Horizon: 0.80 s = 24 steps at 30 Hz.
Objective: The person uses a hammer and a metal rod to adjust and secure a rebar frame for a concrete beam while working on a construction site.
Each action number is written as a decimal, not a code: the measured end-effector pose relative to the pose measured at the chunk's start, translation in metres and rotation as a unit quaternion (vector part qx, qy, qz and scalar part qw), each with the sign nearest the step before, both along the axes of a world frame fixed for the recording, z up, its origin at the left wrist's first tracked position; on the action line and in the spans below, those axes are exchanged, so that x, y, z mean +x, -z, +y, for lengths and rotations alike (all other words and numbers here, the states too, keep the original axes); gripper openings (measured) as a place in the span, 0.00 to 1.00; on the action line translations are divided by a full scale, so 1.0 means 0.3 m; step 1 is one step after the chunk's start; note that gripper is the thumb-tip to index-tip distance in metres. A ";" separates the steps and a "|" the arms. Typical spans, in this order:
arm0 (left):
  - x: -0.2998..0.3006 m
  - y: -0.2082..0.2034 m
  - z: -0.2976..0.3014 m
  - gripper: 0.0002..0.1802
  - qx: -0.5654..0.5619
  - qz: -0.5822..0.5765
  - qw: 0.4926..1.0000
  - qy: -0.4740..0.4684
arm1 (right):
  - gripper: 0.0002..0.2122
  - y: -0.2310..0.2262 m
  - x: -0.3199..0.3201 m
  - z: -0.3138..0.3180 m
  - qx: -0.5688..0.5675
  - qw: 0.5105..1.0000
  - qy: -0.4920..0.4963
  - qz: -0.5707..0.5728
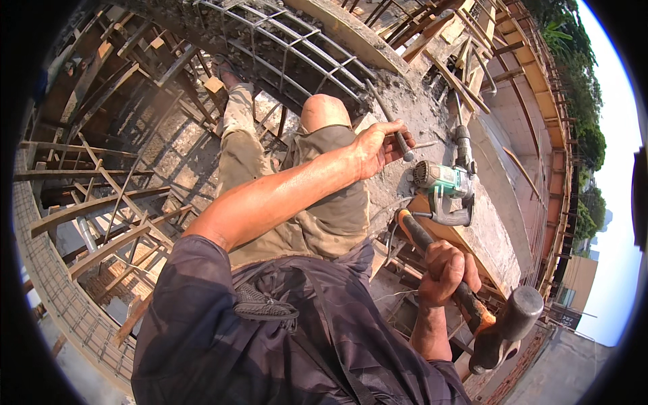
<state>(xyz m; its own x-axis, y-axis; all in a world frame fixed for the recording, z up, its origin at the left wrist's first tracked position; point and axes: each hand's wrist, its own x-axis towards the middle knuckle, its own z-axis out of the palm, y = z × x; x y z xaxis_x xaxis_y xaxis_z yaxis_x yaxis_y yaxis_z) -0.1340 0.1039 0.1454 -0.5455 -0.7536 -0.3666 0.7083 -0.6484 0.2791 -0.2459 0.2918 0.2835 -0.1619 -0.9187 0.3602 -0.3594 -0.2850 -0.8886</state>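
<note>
My left hand [382,147] is closed round a steel chisel [380,101]. The chisel's far end meets rough broken concrete [398,101] beside the exposed rebar, and its blunt end points back toward me. In my right hand [448,271] is a hammer [516,320] with a heavy grey metal head and a black-and-orange handle. My fingers wrap the middle of that handle, and the head hangs at the lower right, apart from the chisel. Just right of my left hand, a green-and-grey electric demolition hammer [449,181] lies on the concrete.
A rebar cage [290,44] runs along a beam trench at the top. On the left, timber props and planks [101,196] stand over a drop. A concrete ledge [499,229] and wooden formwork [540,74] lie to the right. Loose boards [466,81] are piled farther off.
</note>
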 end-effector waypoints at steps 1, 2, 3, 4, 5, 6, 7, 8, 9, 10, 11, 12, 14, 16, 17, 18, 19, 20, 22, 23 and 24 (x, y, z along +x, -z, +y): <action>-0.009 -0.005 -0.002 0.13 -0.003 -0.004 1.000 0.002 | 0.15 0.103 -0.043 -0.029 0.125 0.989 0.044 0.070; -0.008 0.014 -0.005 0.13 0.005 -0.003 1.000 -0.003 | 0.16 0.210 -0.080 -0.063 0.251 0.954 0.061 0.150; -0.001 0.033 -0.016 0.13 0.012 -0.001 1.000 -0.009 | 0.14 0.225 -0.106 -0.103 0.339 0.921 0.063 0.183; 0.003 0.049 -0.028 0.13 0.019 0.001 1.000 -0.015 | 0.14 0.240 -0.096 -0.068 0.321 0.924 0.059 0.202; 0.003 0.062 -0.042 0.13 0.020 0.007 1.000 -0.020 | 0.12 0.243 -0.094 -0.057 0.318 0.924 0.062 0.202; -0.004 0.078 -0.025 0.14 0.031 0.010 0.999 -0.015 | 0.09 0.215 -0.064 -0.027 0.328 0.921 0.071 0.197; 0.001 0.074 -0.032 0.14 0.032 0.013 0.999 -0.017 | 0.10 0.187 -0.040 -0.019 0.262 0.946 0.064 0.182; 0.006 0.072 -0.037 0.15 0.033 0.017 0.999 -0.020 | 0.11 0.149 -0.024 -0.001 0.217 0.959 0.063 0.169; -0.001 0.076 -0.030 0.15 0.033 0.006 0.999 -0.013 | 0.13 0.097 -0.012 0.016 0.177 0.971 0.060 0.151; 0.002 0.079 -0.032 0.16 0.029 -0.006 1.000 -0.009 | 0.15 0.047 0.001 0.024 0.135 0.983 0.045 0.117; 0.006 0.083 -0.034 0.16 0.025 -0.018 1.000 -0.005 | 0.17 0.016 0.010 0.034 0.109 0.991 0.027 0.078; 0.005 0.075 -0.041 0.17 0.018 -0.029 0.999 -0.001 | 0.16 0.007 0.009 0.028 0.060 0.997 0.001 0.045; 0.002 0.041 -0.041 0.21 0.012 -0.082 0.996 0.032 | 0.15 0.100 -0.029 0.000 0.083 0.987 0.033 0.135; 0.019 0.031 -0.038 0.24 -0.004 -0.109 0.992 0.068 | 0.14 0.220 -0.044 -0.083 0.204 0.962 0.045 0.176; 0.033 0.044 -0.042 0.28 0.017 -0.124 0.991 0.047 | 0.12 0.241 -0.066 -0.072 0.283 0.925 0.043 0.249; 0.037 0.052 -0.045 0.28 -0.003 -0.134 0.989 0.056 | 0.11 0.236 -0.084 -0.075 0.353 0.879 0.040 0.317; 0.040 0.061 -0.047 0.28 -0.023 -0.145 0.987 0.064 | 0.07 0.241 -0.071 -0.045 0.340 0.892 0.052 0.293; 0.042 0.071 -0.049 0.29 -0.042 -0.155 0.984 0.073 | 0.06 0.229 -0.065 -0.026 0.327 0.907 0.045 0.262; 0.033 0.059 -0.041 0.24 -0.020 -0.148 0.987 0.067 | 0.05 0.186 -0.041 0.005 0.306 0.931 0.035 0.194; 0.026 0.064 -0.043 0.23 -0.016 -0.158 0.986 0.060 | 0.06 0.154 -0.003 0.016 0.226 0.966 0.046 0.121; 0.023 0.063 -0.054 0.22 -0.015 -0.165 0.985 0.054 | 0.07 0.157 -0.032 0.046 0.232 0.962 0.029 0.142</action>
<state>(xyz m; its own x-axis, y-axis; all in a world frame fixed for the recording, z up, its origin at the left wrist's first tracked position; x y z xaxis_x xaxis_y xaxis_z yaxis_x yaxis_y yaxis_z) -0.1270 0.0878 0.1266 -0.4791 -0.7102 -0.5158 0.5030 -0.7037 0.5018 -0.2554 0.3057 0.2363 -0.1737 -0.9835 -0.0496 -0.6100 0.1470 -0.7787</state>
